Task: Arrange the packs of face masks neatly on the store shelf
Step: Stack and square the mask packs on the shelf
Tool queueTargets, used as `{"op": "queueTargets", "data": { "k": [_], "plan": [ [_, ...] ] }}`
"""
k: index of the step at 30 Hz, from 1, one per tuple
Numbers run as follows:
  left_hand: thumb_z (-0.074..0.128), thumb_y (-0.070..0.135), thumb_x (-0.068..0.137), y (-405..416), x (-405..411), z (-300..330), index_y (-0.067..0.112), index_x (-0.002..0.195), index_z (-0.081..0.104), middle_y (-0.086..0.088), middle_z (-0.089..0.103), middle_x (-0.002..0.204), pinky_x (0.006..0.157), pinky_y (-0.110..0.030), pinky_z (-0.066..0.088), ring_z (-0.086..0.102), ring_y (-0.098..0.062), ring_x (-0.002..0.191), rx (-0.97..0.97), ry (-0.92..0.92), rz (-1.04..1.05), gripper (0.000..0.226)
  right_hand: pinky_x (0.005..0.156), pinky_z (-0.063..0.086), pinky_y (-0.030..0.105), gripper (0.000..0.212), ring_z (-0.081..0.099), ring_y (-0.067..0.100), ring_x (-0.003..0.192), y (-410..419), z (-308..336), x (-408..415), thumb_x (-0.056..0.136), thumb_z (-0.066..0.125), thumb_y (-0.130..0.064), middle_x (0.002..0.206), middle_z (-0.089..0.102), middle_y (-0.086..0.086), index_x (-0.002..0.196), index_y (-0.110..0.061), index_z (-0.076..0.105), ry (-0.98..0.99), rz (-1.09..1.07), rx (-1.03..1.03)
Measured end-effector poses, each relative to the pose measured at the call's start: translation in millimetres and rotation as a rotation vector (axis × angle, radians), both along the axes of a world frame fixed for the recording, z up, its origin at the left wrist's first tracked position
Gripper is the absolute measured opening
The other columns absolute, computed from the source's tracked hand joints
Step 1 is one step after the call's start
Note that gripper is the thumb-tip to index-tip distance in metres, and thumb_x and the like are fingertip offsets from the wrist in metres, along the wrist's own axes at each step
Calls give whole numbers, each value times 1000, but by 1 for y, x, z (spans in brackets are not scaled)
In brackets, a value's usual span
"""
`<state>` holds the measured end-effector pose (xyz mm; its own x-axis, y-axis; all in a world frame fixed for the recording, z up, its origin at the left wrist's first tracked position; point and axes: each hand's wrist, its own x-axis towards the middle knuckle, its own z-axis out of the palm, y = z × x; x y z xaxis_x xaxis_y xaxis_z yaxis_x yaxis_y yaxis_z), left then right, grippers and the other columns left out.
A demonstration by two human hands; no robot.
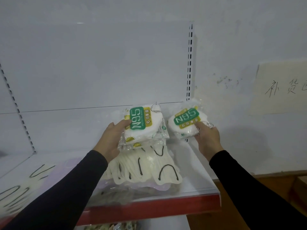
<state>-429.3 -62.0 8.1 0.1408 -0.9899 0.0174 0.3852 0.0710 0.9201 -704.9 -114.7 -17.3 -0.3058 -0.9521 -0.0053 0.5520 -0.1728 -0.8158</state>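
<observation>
My left hand (pixel 113 138) grips a small stack of clear packs of white N95 masks (pixel 142 125) with green labels, held above the shelf. My right hand (pixel 208 138) holds one more N95 pack (pixel 184 123) by its lower right side, near the right end of the shelf, thumb on its front. Below the stack lies a pack of cream masks with black ear loops (pixel 149 168) on the white shelf (pixel 196 165). Another pack of cream masks (pixel 18 188) lies blurred at the shelf's left.
The shelf has a red front edge (pixel 166 208) and a white back panel with slotted uprights (pixel 190 63). A paper sign with handwriting (pixel 282 88) hangs on the wall to the right. More goods (pixel 106 227) show on a lower shelf.
</observation>
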Motion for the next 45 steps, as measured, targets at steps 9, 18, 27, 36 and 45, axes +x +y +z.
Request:
{"op": "queueTargets", "data": {
  "k": [9, 18, 27, 36, 45],
  "plan": [
    [55, 23, 95, 43, 8, 28, 13, 113, 69, -9, 74, 108, 67, -41, 61, 73, -23, 85, -147, 123, -21, 25, 65, 58, 24, 33, 72, 19, 90, 35, 35, 83, 93, 60, -1, 106, 72, 13, 125, 4, 60, -58, 422, -110],
    [57, 28, 92, 114, 95, 26, 19, 102, 69, -4, 73, 88, 65, -32, 58, 71, -20, 70, -101, 146, 190, 18, 55, 55, 24, 15, 66, 11, 59, 89, 53, 210, 93, 53, -4, 64, 68, -1, 105, -4, 63, -41, 745, -121],
    [64, 28, 86, 217, 265, 19, 16, 116, 68, -9, 72, 106, 92, -49, 52, 70, -27, 87, -116, 166, 322, 32, 82, 58, 40, 15, 62, 30, 92, 171, 52, 386, 92, 55, -16, 101, 57, 13, 100, -5, 61, 7, 940, -29],
    [60, 27, 90, 324, 444, 6, 16, 117, 68, -6, 73, 103, 76, -40, 60, 71, -24, 82, -101, 159, 500, 30, 84, 56, 38, 28, 66, 21, 79, 239, 47, 578, 89, 68, -31, 87, 71, 6, 104, -8, 71, 377, 1055, -122],
    [58, 26, 93, 375, 587, 2, 10, 125, 64, -10, 74, 109, 91, -43, 52, 71, -23, 85, -65, 96, 632, 37, 73, 54, 31, 21, 65, 15, 75, 263, 48, 745, 92, 60, -36, 86, 71, 3, 92, -17, 69, 542, 1301, -150]
  ]
}}
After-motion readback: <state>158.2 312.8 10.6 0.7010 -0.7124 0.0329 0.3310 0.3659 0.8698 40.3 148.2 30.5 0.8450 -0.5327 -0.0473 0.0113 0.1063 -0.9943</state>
